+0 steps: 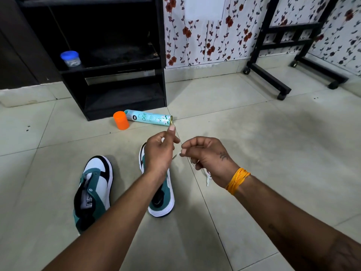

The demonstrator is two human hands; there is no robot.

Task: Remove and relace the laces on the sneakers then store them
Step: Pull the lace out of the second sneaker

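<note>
Both hands are raised above the tiled floor (254, 145), close together but apart. The left hand (159, 151) has its fingers curled, the grip narrow, thumb and forefinger pinched near the top; what it pinches is too thin to make out for certain. The right hand (207, 155), with an orange thread band (237, 180) at the wrist, is curled round a white lace (208, 178) whose loose ends hang below the palm. Two teal, white and black sneakers lie on the floor beneath: the left sneaker (93, 190) stands open with no lace in its eyelets, and the right sneaker (162, 200) is partly hidden behind the left forearm. Farther off, an air freshener can (150, 118) lies on its side beside an orange cap (121, 120), just in front of a black shelf unit (125, 90). On a shelf sits a small clear jar (70, 58) with a blue lid; its contents are too blurred to tell.
</note>
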